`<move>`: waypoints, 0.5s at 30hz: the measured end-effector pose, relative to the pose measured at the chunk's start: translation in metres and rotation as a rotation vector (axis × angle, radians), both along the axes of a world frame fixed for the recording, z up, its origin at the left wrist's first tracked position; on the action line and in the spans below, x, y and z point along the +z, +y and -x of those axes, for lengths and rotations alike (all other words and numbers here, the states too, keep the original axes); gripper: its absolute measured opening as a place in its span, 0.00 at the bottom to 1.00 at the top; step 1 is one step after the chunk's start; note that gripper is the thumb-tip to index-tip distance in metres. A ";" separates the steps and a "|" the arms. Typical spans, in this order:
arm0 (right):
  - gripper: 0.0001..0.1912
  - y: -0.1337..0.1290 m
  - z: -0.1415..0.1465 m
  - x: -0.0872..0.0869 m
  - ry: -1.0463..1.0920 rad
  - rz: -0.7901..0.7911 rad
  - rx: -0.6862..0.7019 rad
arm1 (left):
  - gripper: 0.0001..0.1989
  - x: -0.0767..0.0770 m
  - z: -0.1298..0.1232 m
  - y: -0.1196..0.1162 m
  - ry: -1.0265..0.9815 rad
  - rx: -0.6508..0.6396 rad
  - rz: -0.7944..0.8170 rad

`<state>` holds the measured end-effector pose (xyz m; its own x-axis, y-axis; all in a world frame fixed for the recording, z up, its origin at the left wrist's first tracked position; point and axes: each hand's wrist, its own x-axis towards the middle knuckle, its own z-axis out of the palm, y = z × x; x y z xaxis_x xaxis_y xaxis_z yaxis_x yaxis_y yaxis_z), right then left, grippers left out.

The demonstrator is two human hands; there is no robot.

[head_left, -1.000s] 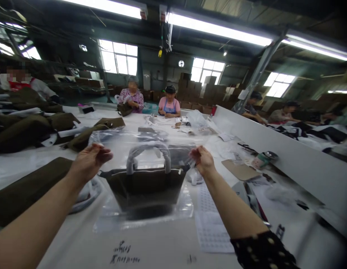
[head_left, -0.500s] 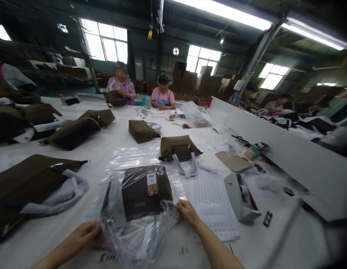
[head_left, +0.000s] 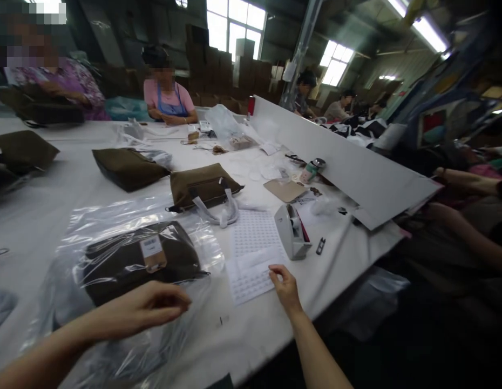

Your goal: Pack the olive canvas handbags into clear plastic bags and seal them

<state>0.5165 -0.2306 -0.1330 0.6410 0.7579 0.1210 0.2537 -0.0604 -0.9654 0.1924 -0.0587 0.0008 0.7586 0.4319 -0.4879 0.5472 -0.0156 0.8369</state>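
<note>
The dark bag (head_left: 127, 265) lies in clear plastic (head_left: 67, 281) on the worktop (head_left: 255, 332), tag (head_left: 153, 253) upward. Over its near edge is the left hand (head_left: 151, 307), grip loosely spread. The right hand (head_left: 286, 287) is at the printed sheet (head_left: 255, 251); whether its curled grip pinches anything cannot be told. A tape dispenser (head_left: 290, 233) stands beside the sheet.

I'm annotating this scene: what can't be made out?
In the head view:
Print on the tag: too small, under glossy plastic.
Print on the papers: too small.
Near edge of the wrapped bag: partly behind the left hand.
Dark object: cut off by bottom edge.
</note>
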 end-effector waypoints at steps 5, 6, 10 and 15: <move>0.07 -0.015 0.003 -0.010 -0.229 0.026 0.018 | 0.26 -0.053 -0.125 0.015 0.125 -0.021 -0.281; 0.08 -0.017 0.005 -0.012 -0.276 0.030 0.021 | 0.27 -0.070 -0.138 0.018 0.168 0.006 -0.317; 0.10 -0.018 0.013 -0.018 -0.348 0.040 0.071 | 0.32 -0.114 -0.160 0.020 0.279 0.025 -0.371; 0.11 -0.009 0.023 -0.022 -0.360 0.067 0.153 | 0.23 -0.123 -0.170 0.010 0.316 0.031 -0.340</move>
